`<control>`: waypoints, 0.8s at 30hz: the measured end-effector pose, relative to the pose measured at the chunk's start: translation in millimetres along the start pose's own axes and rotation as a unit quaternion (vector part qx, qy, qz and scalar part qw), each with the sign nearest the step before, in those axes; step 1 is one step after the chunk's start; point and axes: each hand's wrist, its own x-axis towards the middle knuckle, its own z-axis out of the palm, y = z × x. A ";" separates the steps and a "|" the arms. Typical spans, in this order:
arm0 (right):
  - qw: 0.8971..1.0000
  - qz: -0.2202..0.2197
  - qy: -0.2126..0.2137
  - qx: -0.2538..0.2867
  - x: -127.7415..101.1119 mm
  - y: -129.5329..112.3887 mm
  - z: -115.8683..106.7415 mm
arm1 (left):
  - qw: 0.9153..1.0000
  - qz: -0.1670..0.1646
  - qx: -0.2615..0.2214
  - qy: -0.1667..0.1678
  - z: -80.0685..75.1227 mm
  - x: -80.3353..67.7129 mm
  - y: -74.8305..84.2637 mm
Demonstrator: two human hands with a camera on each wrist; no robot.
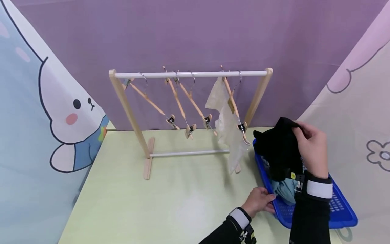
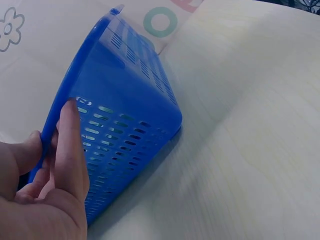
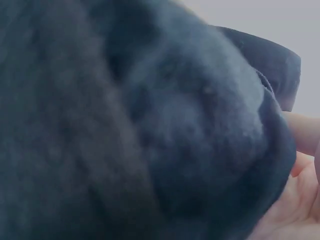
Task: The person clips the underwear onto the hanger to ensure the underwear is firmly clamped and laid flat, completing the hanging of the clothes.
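In the head view my right hand (image 1: 313, 145) pinches a black cloth garment (image 1: 277, 145) by its upper edge, over the far part of a blue plastic basket (image 1: 342, 211). The same dark fabric (image 3: 200, 110) fills most of the right wrist view, with fingers (image 3: 305, 132) at its right edge. My left hand (image 1: 259, 202) grips the basket's near left rim, thumb on one side and fingers against the slotted outer wall (image 2: 125, 85). Light blue cloth (image 1: 285, 190) lies in the basket under the black garment.
A wooden rack with a white top rod (image 1: 192, 74) stands left of the basket. Several wooden clip hangers (image 1: 149, 100) hang from it. A white garment (image 1: 226, 122) hangs on the rightmost one, near the basket. Printed cloth walls (image 1: 359, 135) enclose the pale table (image 1: 182, 203).
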 end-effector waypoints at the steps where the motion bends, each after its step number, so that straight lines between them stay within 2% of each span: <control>1: 1.000 -0.006 0.002 0.008 -0.5 -3.5 0.4 | 1.000 -0.001 0.005 -0.002 0.8 0.5 0.0; 10: 0.997 -0.037 -0.014 0.071 -10.7 -41.0 3.4 | 1.000 -0.005 0.026 -0.006 -0.1 4.9 -0.4; 13: 0.995 -0.051 -0.014 0.087 -16.7 -52.3 3.7 | 1.000 -0.009 0.015 -0.012 -1.0 6.7 -3.7; 16: 0.994 -0.080 -0.002 0.073 -21.7 -61.3 4.9 | 1.000 -0.010 0.012 -0.005 1.4 7.5 -4.5; 19: 0.994 -0.097 0.008 0.052 -23.8 -63.7 10.1 | 1.000 -0.010 0.017 0.013 4.7 4.6 1.9; 22: 0.994 -0.102 0.020 0.033 -25.1 -56.8 23.0 | 0.999 -0.006 0.028 0.022 4.4 -1.1 13.5; 24: 0.994 -0.103 0.024 0.013 -27.5 -48.0 34.9 | 0.999 0.000 0.031 0.027 3.8 0.1 14.9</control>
